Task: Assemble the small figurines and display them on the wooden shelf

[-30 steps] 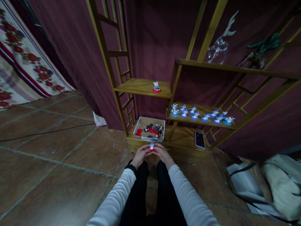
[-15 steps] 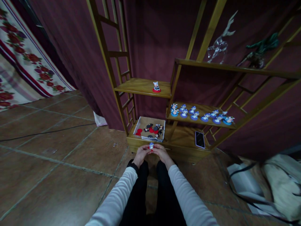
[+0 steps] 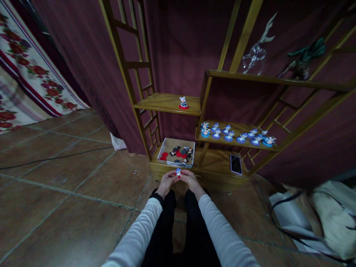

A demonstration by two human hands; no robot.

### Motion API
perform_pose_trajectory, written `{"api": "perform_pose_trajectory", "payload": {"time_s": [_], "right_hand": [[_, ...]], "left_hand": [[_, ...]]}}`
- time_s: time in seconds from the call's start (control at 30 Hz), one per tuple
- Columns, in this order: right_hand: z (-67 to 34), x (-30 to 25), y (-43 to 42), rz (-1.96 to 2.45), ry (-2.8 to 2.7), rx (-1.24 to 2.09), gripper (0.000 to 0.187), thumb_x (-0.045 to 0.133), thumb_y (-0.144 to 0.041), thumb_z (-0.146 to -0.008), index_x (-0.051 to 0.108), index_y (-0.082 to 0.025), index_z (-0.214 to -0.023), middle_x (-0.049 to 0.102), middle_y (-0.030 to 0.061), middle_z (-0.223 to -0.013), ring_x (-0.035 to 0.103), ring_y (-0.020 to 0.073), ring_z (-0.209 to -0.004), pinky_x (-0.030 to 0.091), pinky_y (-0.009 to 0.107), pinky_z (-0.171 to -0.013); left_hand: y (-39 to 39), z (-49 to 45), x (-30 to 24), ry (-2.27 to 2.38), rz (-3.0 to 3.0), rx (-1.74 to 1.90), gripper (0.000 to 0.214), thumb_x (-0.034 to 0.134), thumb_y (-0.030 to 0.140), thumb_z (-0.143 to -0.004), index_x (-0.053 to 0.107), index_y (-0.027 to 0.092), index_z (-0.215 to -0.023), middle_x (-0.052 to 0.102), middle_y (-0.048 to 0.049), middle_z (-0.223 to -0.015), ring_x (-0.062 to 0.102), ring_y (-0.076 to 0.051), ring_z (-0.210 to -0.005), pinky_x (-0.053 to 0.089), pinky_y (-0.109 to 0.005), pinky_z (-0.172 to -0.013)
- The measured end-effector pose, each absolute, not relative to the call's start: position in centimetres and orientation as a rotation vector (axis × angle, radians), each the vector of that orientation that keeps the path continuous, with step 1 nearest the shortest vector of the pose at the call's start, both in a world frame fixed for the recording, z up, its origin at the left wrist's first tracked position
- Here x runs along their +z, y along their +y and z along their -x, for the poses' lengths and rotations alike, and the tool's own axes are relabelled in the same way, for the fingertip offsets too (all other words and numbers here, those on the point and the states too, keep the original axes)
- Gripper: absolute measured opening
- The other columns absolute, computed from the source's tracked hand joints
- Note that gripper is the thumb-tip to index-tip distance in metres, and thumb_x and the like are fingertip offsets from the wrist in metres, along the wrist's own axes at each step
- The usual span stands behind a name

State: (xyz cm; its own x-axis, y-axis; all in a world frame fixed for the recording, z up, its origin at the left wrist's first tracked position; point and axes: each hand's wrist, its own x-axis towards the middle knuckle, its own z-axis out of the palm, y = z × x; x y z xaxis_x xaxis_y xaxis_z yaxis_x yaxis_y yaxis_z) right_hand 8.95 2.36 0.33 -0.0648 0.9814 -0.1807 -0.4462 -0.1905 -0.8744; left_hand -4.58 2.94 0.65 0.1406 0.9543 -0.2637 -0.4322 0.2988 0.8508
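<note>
Between my two hands, just in front of the shelf unit, is a small figurine [image 3: 178, 171] with a bluish-white top and some red at its base. My left hand [image 3: 168, 180] pinches it from the left, and my right hand [image 3: 189, 178] grips it from the right. Beyond them a shallow cardboard box [image 3: 162, 151] holds red and dark discs and several dark figurines. One white-and-black figurine on a red base [image 3: 183, 103] stands upright on the upper left shelf [image 3: 158, 102]. Several blue and purple figurines [image 3: 228, 135] line the middle right shelf [image 3: 205, 142].
A phone [image 3: 236, 164] lies on the lowest shelf, right of the box. Higher up stand a clear deer ornament [image 3: 254, 55] and a green sculpture [image 3: 303, 61]. Bags [image 3: 333, 211] rest on the floor at right. A black cable [image 3: 61, 157] crosses the tiles at left.
Both hands stay on the figurine, which appears slightly turned or tilted. My view has shifted a little, so the shelves sit slightly further left.
</note>
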Motion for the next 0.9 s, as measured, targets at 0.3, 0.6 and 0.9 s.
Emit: {"api": "perform_pose_trajectory", "payload": {"time_s": [0.3, 0.6, 0.9], "right_hand": [[-9.1, 0.3, 2.2, 0.961, -0.775, 1.512, 0.043, 0.073, -0.028, -0.054, 0.063, -0.018, -0.095, 0.066, 0.0072, -0.096, 0.061, 0.0215, -0.090, 0.047, 0.038, -0.082], [-9.1, 1.2, 1.9, 0.981, -0.815, 1.507, 0.037, 0.072, -0.028, -0.056, 0.064, -0.020, -0.090, 0.067, 0.0057, -0.092, 0.061, 0.0207, -0.087, 0.047, 0.038, -0.081], [-9.0, 1.3, 2.0, 0.985, -0.836, 1.472, 0.033, 0.072, -0.031, -0.056, 0.062, -0.021, -0.085, 0.066, 0.0035, -0.090, 0.061, 0.0195, -0.084, 0.048, 0.037, -0.078]], "left_hand": [[3.2, 4.8, 0.7, 0.904, -0.623, 1.114, 0.022, 0.068, 0.007, -0.065, 0.063, 0.011, -0.087, 0.068, -0.0089, -0.080, 0.064, -0.014, -0.071, 0.052, -0.026, -0.071], [3.3, 4.9, 0.4, 0.916, -0.678, 1.117, 0.035, 0.075, 0.013, -0.056, 0.064, 0.012, -0.089, 0.068, -0.0075, -0.078, 0.064, -0.014, -0.070, 0.050, -0.026, -0.068], [3.3, 4.7, 0.6, 0.916, -0.770, 1.170, 0.040, 0.076, 0.015, -0.049, 0.066, 0.013, -0.088, 0.069, -0.0062, -0.075, 0.062, -0.013, -0.067, 0.047, -0.025, -0.065]]}}
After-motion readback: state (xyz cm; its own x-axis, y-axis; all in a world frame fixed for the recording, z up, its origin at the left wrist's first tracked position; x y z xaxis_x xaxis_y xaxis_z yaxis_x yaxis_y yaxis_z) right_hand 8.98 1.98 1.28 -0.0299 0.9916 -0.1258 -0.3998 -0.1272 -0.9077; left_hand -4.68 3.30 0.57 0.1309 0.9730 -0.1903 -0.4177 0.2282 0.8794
